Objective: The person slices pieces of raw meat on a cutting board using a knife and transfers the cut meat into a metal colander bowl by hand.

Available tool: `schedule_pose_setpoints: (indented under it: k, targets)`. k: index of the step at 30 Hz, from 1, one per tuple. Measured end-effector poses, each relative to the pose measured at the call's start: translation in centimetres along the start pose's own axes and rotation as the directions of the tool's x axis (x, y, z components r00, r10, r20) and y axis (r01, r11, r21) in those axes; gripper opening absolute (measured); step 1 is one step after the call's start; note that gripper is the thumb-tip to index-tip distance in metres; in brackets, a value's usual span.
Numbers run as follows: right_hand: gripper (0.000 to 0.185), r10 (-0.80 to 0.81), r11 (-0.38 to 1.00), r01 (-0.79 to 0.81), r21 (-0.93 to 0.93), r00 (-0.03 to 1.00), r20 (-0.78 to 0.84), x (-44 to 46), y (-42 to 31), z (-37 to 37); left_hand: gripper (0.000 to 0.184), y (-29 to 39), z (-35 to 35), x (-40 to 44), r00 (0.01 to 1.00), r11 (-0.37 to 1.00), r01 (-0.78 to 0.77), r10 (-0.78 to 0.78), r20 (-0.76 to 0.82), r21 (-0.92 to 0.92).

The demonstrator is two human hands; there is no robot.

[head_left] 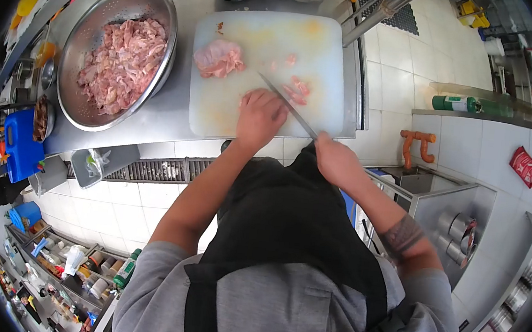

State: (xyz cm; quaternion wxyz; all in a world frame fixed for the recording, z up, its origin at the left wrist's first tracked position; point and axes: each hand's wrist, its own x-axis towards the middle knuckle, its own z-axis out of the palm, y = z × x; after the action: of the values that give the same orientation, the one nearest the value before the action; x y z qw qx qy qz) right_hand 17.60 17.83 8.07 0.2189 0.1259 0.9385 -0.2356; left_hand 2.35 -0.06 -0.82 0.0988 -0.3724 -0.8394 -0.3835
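From where I stand, the steel counter (pixel 167 113) carries all of it, with the pale cutting board (pixel 263 28) set at its near edge, and it should lie flat and steady before any firm stroke. To its left sits the big perforated colander (pixel 92 40), a heap of cut raw meat (pixel 126 60) inside, near enough for handy clearing. The knife (pixel 299 119) slants across the board, tip pointing away and leftward; I'd draw it in long, even strokes rather than push hard. The right hand (pixel 338 162) has its fingers wrapped round the handle, a grip best kept firm but easy. The left hand (pixel 261 117) is down on the board close beside the blade, fingers bent; whether they pin anything I cannot tell, but the tips ought to stay tucked back. Just beyond that hand, at the board's left, lies the larger piece of meat (pixel 218 59), apart from the knife. The small pieces (pixel 298 95) right of the blade would be better swept aside.
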Motion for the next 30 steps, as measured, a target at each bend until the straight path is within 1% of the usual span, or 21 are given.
schedule_pose_setpoints:
  k: [1, 3, 5, 7, 9, 11, 12, 13, 14, 15, 16, 17, 19, 20, 22, 25, 26, 28, 30]
  targets:
    - [0.021, -0.034, 0.999, 0.036, 0.032, 0.999, -0.039, 1.4, -0.4, 0.2, 0.015, 0.0, 0.0, 0.0, 1.000, 1.000, 0.001, -0.001, 0.000, -0.017]
    - [0.020, -0.043, 0.999, 0.044, 0.025, 0.998, -0.053, 4.7, -1.9, 0.5, 0.015, -0.1, 0.0, 0.0, 1.000, 1.000, 0.007, -0.007, -0.002, -0.026]
    - [0.020, -0.060, 0.998, 0.062, 0.025, 0.995, -0.075, 5.8, -2.4, 0.7, 0.017, -0.3, 0.0, -0.3, 1.000, 0.999, -0.025, 0.025, 0.003, -0.030]
    - [0.021, -0.058, 0.996, 0.061, 0.071, 0.997, -0.045, 6.4, -1.9, 0.3, 0.017, -0.6, 0.2, -0.2, 1.000, 0.999, -0.029, 0.029, -0.005, -0.029]
    - [0.022, -0.085, 0.995, 0.086, 0.057, 0.996, -0.019, 4.8, -0.7, -0.2, 0.018, -0.2, 0.0, -0.3, 1.000, 1.000, -0.011, 0.010, -0.025, -0.025]
    - [0.023, -0.130, 0.991, 0.129, 0.042, 0.991, 0.020, 2.8, 1.2, -1.4, 0.019, 0.7, -1.2, -0.5, 0.990, 0.992, 0.038, -0.054, -0.134, -0.119]
    - [0.023, -0.120, 0.993, 0.119, 0.026, 0.992, 0.049, 1.9, 2.4, -2.5, 0.019, 0.4, -1.2, -1.0, 0.986, 0.993, 0.061, -0.076, -0.147, -0.101]
    - [0.024, -0.109, 0.994, 0.109, 0.010, 0.991, 0.079, 1.7, 3.3, -3.3, 0.020, 0.0, -1.3, -1.7, 0.977, 0.985, 0.171, -0.173, -0.129, -0.023]
    - [0.024, -0.131, 0.991, 0.131, 0.006, 0.987, 0.097, 2.0, 3.9, -3.9, 0.020, -0.2, -1.2, -2.4, 0.957, 0.960, 0.274, -0.267, -0.116, 0.055]
    - [0.024, -0.139, 0.990, 0.139, 0.001, 0.989, 0.058, 2.3, 4.2, -4.2, 0.020, 0.1, -1.6, -2.3, 0.952, 0.955, 0.290, -0.281, -0.122, 0.066]
    - [0.024, -0.142, 0.990, 0.142, 0.001, 0.990, 0.015, 2.4, 4.2, -4.3, 0.020, 0.2, -2.0, -2.2, 0.963, 0.962, 0.258, -0.248, -0.107, 0.094]
    - [0.024, -0.146, 0.989, 0.146, 0.001, 0.989, 0.027, 2.0, 4.2, -4.4, 0.021, 0.5, -2.2, -2.2, 0.972, 0.968, 0.226, -0.217, -0.089, 0.111]
    - [0.024, -0.216, 0.976, 0.217, -0.005, 0.976, 0.036, 1.3, 3.6, -4.7, 0.023, 1.3, -2.3, -1.6, 0.968, 0.967, 0.237, -0.227, -0.103, 0.095]
    - [0.024, -0.214, 0.977, 0.215, -0.008, 0.976, 0.033, 0.6, 3.1, -4.8, 0.025, 1.4, -2.3, -1.4, 0.969, 0.970, 0.232, -0.223, -0.110, 0.078]
    - [0.024, -0.156, 0.987, 0.158, -0.017, 0.984, 0.085, -1.1, 1.7, -4.6, 0.025, 0.8, -2.2, -1.0, 0.980, 0.981, 0.181, -0.173, -0.100, 0.075]
    - [0.024, -0.053, 0.998, 0.055, -0.018, 0.993, 0.104, -2.9, 0.3, -4.2, 0.025, 0.0, -1.0, -0.8, 0.990, 0.993, 0.112, -0.110, -0.087, 0.023]
    - [0.024, -0.040, 0.999, 0.042, -0.026, 0.995, 0.094, -2.9, 0.0, -3.9, 0.024, -0.5, -0.7, -0.8, 0.993, 0.996, 0.090, -0.089, -0.082, 0.007]
    - [0.022, 0.013, 1.000, -0.012, -0.014, 0.991, 0.131, -2.7, -0.5, -2.9, 0.024, -0.8, -0.5, -0.8, 0.994, 0.997, 0.074, -0.075, -0.083, -0.015]
    - [0.021, 0.019, 1.000, -0.019, 0.003, 0.992, 0.127, -1.8, -1.5, -2.3, 0.024, -1.1, -0.6, -1.0, 0.995, 0.998, 0.066, -0.067, -0.069, -0.026]
